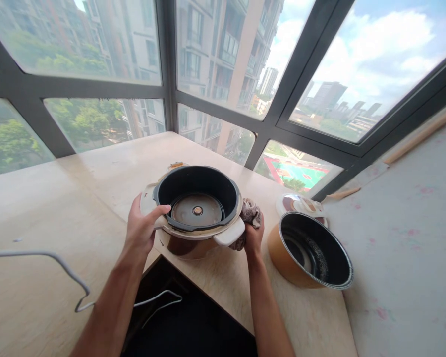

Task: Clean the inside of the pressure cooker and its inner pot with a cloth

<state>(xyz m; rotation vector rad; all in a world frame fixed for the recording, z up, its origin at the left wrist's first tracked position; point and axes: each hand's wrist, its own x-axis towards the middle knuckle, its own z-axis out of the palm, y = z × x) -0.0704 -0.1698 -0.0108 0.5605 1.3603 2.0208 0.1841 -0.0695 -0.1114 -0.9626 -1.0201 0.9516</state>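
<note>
A pressure cooker body with a dark, bare inside and a round heating plate stands on the stone-like ledge. My left hand grips its left rim, thumb over the edge and fingers hidden outside. My right hand is closed around a crumpled patterned cloth, which is against the cooker's right side, by a white handle. To the right sits the removed inner pot, tan outside and black inside, with nothing in it. Behind that pot lies a white and brown lid piece.
Dark-framed windows enclose the ledge at the back. A papered wall bounds the right side. A white cord runs across the left and into a dark opening below the front edge.
</note>
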